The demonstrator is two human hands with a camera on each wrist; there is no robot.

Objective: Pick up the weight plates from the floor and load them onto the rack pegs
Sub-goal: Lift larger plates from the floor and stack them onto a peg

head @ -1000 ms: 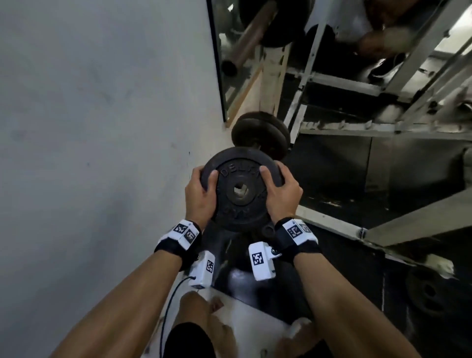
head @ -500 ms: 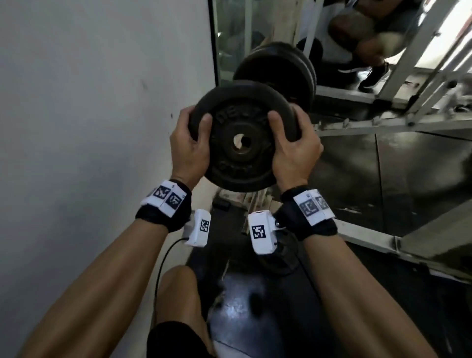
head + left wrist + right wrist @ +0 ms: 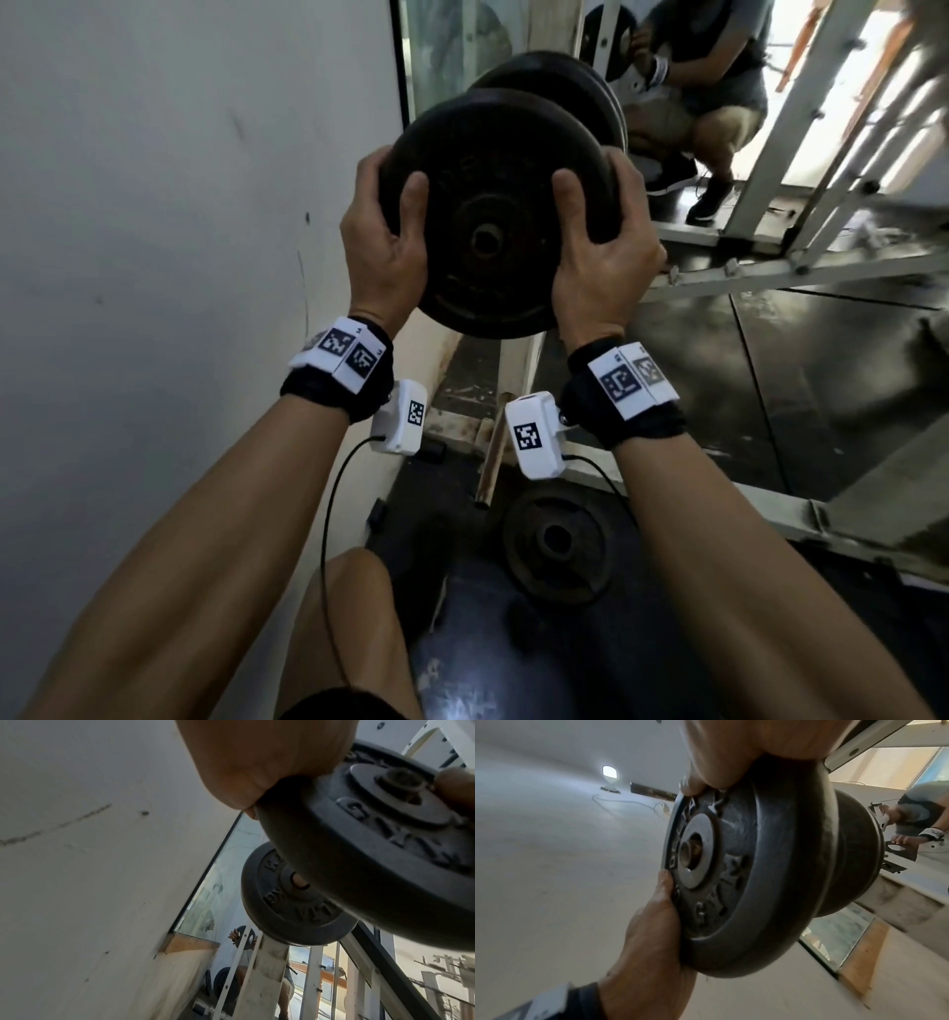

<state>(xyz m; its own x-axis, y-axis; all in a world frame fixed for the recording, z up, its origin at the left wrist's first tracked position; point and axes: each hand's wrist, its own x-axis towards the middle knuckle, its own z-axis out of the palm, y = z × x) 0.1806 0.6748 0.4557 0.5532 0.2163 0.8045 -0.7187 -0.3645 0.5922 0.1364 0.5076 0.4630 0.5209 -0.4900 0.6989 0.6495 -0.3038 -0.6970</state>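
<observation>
I hold a black cast-iron weight plate (image 3: 493, 154) upright at chest height. My left hand (image 3: 385, 246) grips its left rim and my right hand (image 3: 601, 246) grips its right rim, thumbs on the near face. Close behind it, more black plates (image 3: 560, 92) hang on a peg of the white rack post (image 3: 518, 370). In the right wrist view the held plate (image 3: 757, 882) sits almost against those plates (image 3: 857, 852), and a metal peg end shows in its hole. The left wrist view shows my left hand (image 3: 257, 760) on the held plate (image 3: 359, 862). Another plate (image 3: 557, 545) lies flat on the floor.
A white wall (image 3: 179, 257) runs close along the left. A mirror (image 3: 693, 103) behind the rack reflects a crouching person. A bare rusty peg (image 3: 490, 452) juts out low on the rack. White frame bars (image 3: 770, 267) cross the dark floor to the right.
Both hands lifted the plate from low near the floor up to the plates hanging on the rack peg, and it now sits close against them.
</observation>
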